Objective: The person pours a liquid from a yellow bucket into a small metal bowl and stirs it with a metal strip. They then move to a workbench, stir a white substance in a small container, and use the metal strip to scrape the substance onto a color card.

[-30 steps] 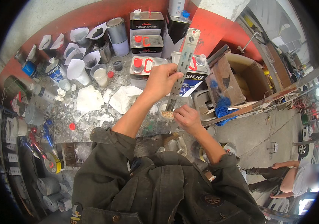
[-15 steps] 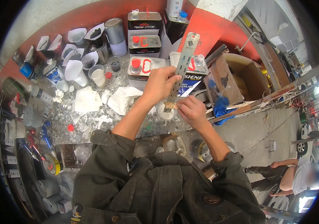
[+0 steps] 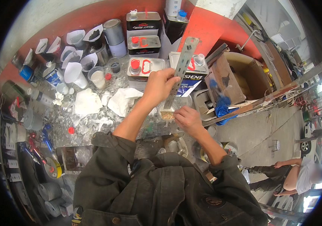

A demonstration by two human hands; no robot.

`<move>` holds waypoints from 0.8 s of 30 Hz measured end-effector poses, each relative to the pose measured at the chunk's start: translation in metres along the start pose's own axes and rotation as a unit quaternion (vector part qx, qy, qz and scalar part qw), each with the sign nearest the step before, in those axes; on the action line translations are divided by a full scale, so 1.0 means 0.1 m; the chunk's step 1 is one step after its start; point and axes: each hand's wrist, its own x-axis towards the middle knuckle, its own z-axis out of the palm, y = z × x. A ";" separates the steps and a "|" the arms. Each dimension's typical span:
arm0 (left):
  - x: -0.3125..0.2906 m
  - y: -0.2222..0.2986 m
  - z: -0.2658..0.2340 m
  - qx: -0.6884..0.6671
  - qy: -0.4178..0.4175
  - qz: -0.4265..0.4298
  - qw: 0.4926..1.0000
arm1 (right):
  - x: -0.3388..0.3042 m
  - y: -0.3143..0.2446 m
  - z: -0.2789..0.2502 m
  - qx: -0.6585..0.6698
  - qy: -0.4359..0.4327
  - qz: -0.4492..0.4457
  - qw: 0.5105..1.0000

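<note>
My left hand [image 3: 161, 83] is closed around the middle of a long slotted metal strip, like a paint mixing ruler [image 3: 185, 58], which slants from upper right down toward the bench edge. At its lower end, the fingertips of my right hand [image 3: 189, 119] are pinched on a small tan, speckled piece [image 3: 167, 115], which might be a scrap of rag or abrasive; its kind is unclear. This piece lies against the strip's lower end. Behind it on the bench is a round whitish cup [image 3: 164, 106], partly hidden by the strip and the piece.
Several square metal cans [image 3: 143, 44] stand at the back. White paper strainers [image 3: 75, 73] and cups fill the back left. Crumpled white rags [image 3: 123, 101] lie left of my forearm. A cardboard box [image 3: 240, 81] is at right; a person [image 3: 300, 177] is farther off. Spray guns [image 3: 47, 138] hang at left.
The strip's upper end has shifted slightly down and left. My right hand has moved left and down, and the tan piece now shows more broadly below the strip.
</note>
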 end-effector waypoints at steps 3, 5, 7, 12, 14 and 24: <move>-0.08 -0.15 0.08 0.026 -0.021 0.000 0.999 | 0.06 0.00 -0.18 0.010 0.003 0.017 1.000; -0.17 -0.29 0.15 0.022 -0.033 0.002 0.999 | 0.06 -0.01 -0.24 0.004 0.005 0.015 1.000; -0.26 -0.50 0.23 -0.005 -0.034 0.013 0.999 | 0.07 -0.01 -0.26 0.003 0.006 0.009 1.000; -0.40 -0.67 0.27 0.026 -0.080 -0.041 0.996 | 0.03 -0.02 -0.27 0.017 0.002 0.006 1.000; -0.41 -0.67 0.26 0.021 -0.077 -0.055 0.995 | 0.02 -0.01 -0.26 0.016 -0.006 0.014 1.000; -0.12 -0.15 0.06 0.046 -0.049 0.001 0.998 | 0.17 0.11 -0.27 0.028 0.042 0.057 0.997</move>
